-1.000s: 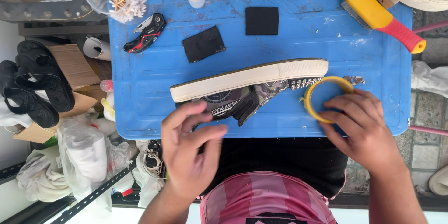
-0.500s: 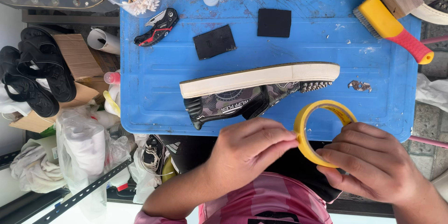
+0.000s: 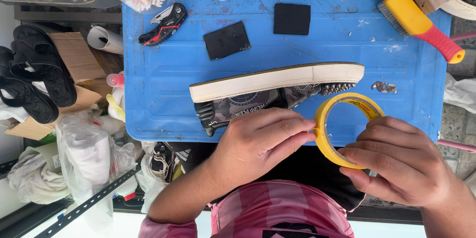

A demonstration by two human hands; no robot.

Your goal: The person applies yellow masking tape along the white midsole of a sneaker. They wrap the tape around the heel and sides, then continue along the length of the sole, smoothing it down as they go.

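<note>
1. A black folding knife (image 3: 163,24) lies on the blue table (image 3: 163,94), up and left of the shoe.
2. The shoe (image 3: 275,91) rests on its side mid-table, pale sole facing away.
3. The left hand (image 3: 260,144), just below the shoe, pinches the edge of the yellow tape roll (image 3: 347,129).
4. The right hand (image 3: 401,161) grips that roll from the right, held just below the shoe's toe.
5. A yellow brush (image 3: 421,22) lies up and right of the shoe.

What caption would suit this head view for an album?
Both hands, left hand and right hand, hold a yellow tape roll beside a studded sneaker on a blue table.
</note>
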